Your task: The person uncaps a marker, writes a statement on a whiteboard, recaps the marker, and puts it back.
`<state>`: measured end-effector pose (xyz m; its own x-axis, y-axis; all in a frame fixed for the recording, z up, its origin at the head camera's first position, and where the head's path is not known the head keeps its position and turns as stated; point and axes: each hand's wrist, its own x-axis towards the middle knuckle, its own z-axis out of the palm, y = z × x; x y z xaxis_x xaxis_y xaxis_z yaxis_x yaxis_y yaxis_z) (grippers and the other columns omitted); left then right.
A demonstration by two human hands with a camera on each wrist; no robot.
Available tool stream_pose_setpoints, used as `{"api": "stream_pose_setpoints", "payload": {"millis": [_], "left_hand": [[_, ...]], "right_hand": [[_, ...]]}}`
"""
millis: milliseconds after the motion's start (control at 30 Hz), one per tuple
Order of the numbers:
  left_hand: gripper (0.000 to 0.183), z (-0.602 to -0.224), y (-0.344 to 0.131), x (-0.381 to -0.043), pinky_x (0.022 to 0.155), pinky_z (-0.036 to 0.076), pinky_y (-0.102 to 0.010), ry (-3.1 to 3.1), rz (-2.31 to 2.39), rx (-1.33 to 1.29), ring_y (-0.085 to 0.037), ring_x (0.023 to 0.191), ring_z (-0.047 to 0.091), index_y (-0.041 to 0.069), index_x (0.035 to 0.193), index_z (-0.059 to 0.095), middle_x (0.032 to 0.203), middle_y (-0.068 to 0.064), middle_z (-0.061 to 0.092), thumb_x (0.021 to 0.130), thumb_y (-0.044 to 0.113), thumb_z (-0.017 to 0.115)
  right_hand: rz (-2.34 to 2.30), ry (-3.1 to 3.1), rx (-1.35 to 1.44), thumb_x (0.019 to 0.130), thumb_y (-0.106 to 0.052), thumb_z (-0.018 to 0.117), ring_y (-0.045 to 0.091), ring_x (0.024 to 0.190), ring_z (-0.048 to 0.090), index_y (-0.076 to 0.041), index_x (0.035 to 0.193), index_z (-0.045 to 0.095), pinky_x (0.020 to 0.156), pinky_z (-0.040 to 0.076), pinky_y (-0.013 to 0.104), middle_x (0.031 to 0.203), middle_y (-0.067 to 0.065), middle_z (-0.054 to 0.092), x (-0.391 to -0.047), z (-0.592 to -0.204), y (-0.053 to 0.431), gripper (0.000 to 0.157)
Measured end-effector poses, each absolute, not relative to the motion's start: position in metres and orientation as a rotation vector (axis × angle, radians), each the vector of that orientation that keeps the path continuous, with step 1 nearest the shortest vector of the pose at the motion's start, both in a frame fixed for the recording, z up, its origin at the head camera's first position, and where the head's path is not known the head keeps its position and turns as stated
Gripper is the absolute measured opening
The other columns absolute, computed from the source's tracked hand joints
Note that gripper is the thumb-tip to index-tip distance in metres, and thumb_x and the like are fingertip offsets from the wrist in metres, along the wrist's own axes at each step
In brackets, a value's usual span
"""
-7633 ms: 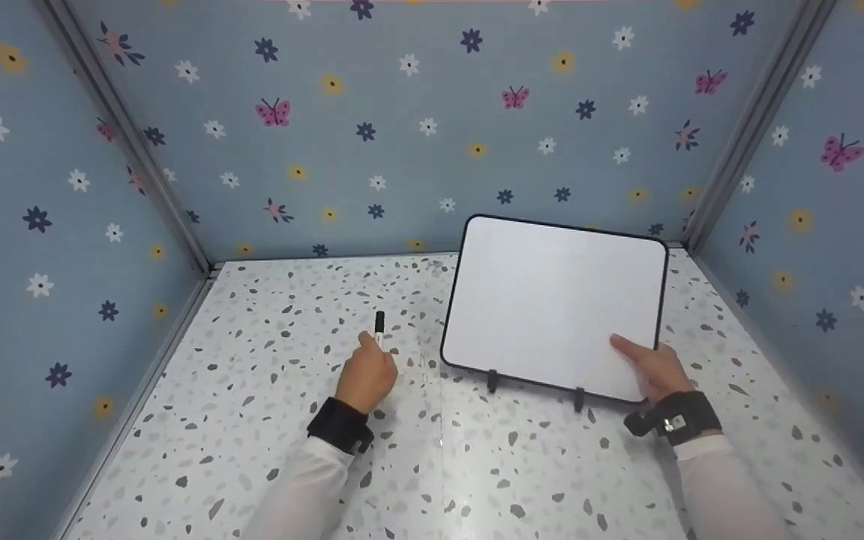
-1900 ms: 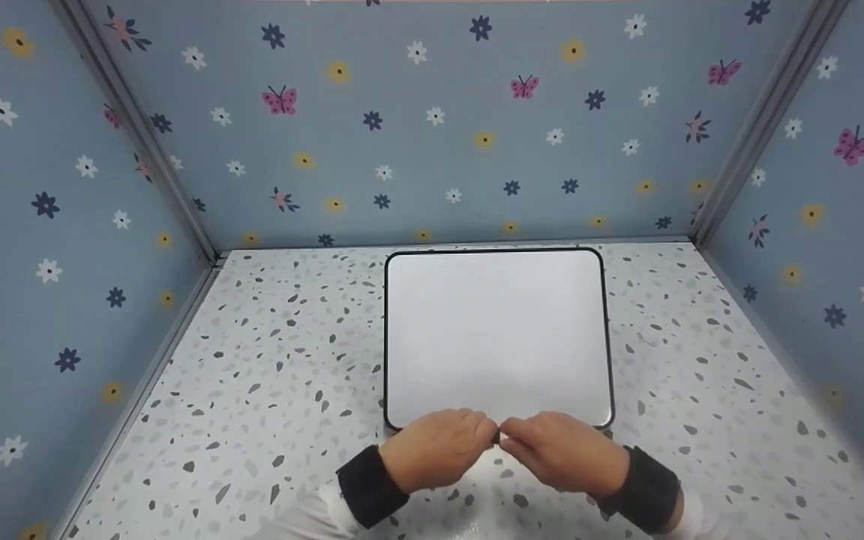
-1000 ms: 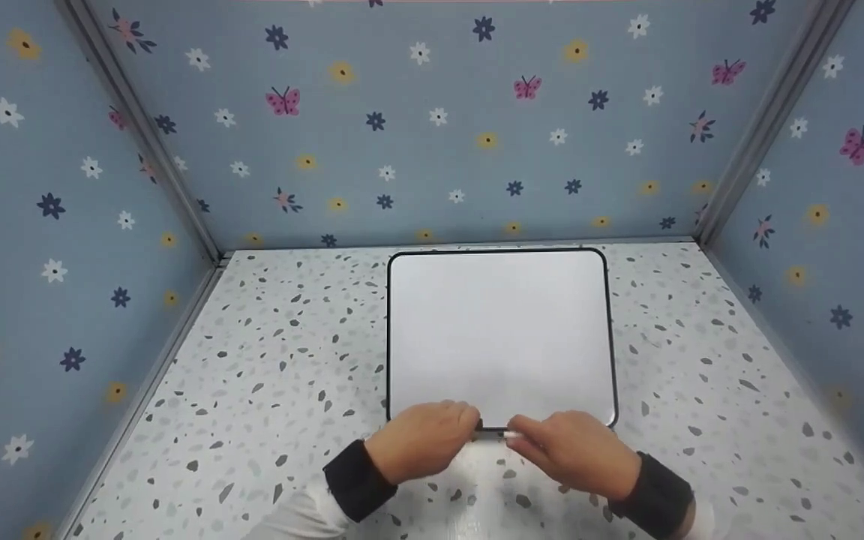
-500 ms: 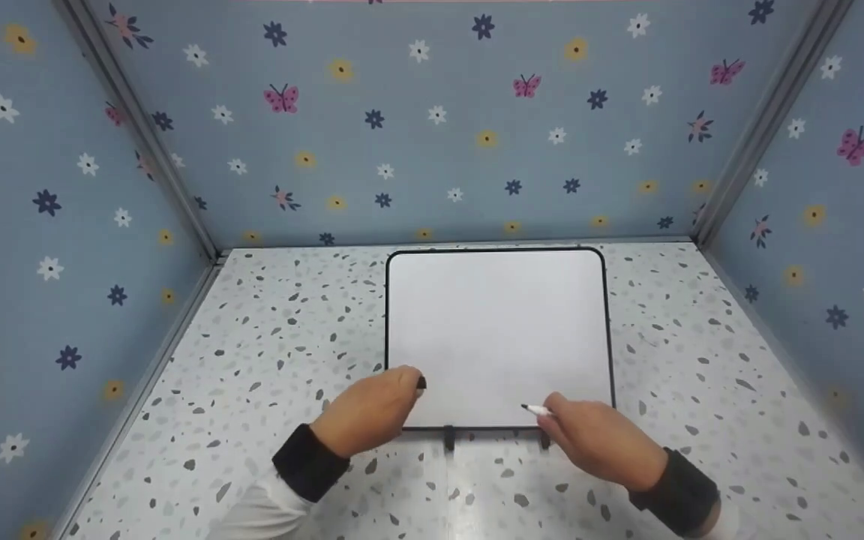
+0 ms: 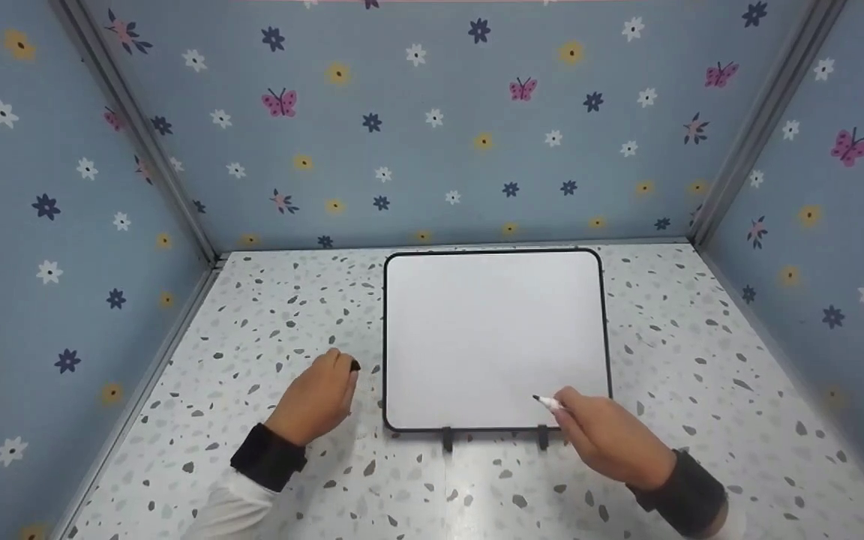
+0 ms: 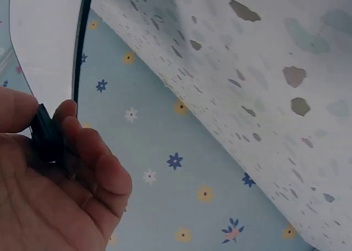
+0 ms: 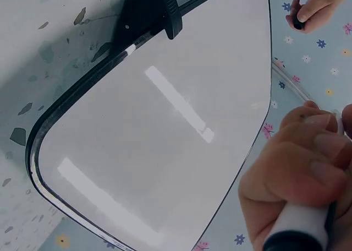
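Observation:
A blank whiteboard (image 5: 492,330) with a black rim stands tilted back on the speckled table. My right hand (image 5: 616,442) grips a white marker (image 5: 550,404), its dark tip bare and pointing up-left in front of the board's lower right part. The right wrist view has the marker's barrel (image 7: 301,221) running through curled fingers. Left of the board, above the table, my left hand (image 5: 313,400) pinches the marker's black cap (image 6: 48,135) between thumb and fingers. In the head view only the cap's end shows past the fingers.
Two black feet (image 5: 447,439) jut out from the board's lower edge. The speckled tabletop (image 5: 289,300) meets a blue flowered back panel (image 5: 432,150) and side panels, with grey metal posts (image 5: 139,135) at the corners.
My hands came together below the board and the cap came off the marker. The left hand then moved left with the cap; the right moved right and slightly up with the marker.

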<state>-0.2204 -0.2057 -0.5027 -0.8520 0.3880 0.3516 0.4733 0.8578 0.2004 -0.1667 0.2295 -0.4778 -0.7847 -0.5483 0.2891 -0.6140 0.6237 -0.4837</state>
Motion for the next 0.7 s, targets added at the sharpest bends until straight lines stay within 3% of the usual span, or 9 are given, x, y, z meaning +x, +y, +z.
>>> {"api": "stream_pose_setpoints", "payload": {"millis": [233, 433, 567, 700], "left_hand": [[0.017, -0.515, -0.227, -0.232, 0.076, 0.055, -0.052, -2.842, -0.588, -0.458, -0.031, 0.082, 0.055, -0.011, 0.103, 0.068, 0.091, -0.017, 0.054, 0.104, 0.003, 0.058], [0.01, -0.523, -0.238, -0.238, 0.084, 0.059, -0.054, -2.943, -0.723, -0.306, -0.032, 0.087, 0.068, -0.005, 0.101, 0.074, 0.093, -0.017, 0.07, 0.099, 0.004, 0.069], [0.006, -0.531, -0.24, -0.24, 0.079, 0.06, -0.051, -2.943, -0.777, -0.217, -0.028, 0.082, 0.071, -0.001, 0.092, 0.074, 0.088, -0.013, 0.075, 0.095, 0.004, 0.076], [0.013, -0.539, -0.24, -0.241, 0.068, 0.056, -0.042, -2.952, -0.775, -0.17, -0.021, 0.07, 0.063, 0.004, 0.08, 0.073, 0.076, -0.006, 0.071, 0.092, 0.004, 0.079]], "right_hand": [[0.913, -2.727, 0.926, 0.11, -0.006, 0.052, -0.006, 0.06, 0.03, -0.013, 0.107, 0.062, 0.054, 0.033, 0.017, 0.072, -0.02, 0.035, -0.168, -0.48, 0.234, 0.012], [0.947, -2.75, 0.878, 0.112, -0.008, 0.051, -0.005, 0.062, 0.036, -0.009, 0.109, 0.063, 0.056, 0.038, 0.019, 0.075, -0.017, 0.041, -0.168, -0.486, 0.238, 0.013], [0.936, -2.745, 0.866, 0.112, -0.009, 0.052, -0.004, 0.063, 0.037, -0.006, 0.11, 0.064, 0.057, 0.04, 0.02, 0.075, -0.016, 0.043, -0.169, -0.489, 0.24, 0.013], [0.918, -2.745, 0.875, 0.112, -0.01, 0.053, -0.004, 0.064, 0.039, -0.004, 0.112, 0.065, 0.057, 0.041, 0.02, 0.076, -0.015, 0.045, -0.17, -0.492, 0.242, 0.014]]}}
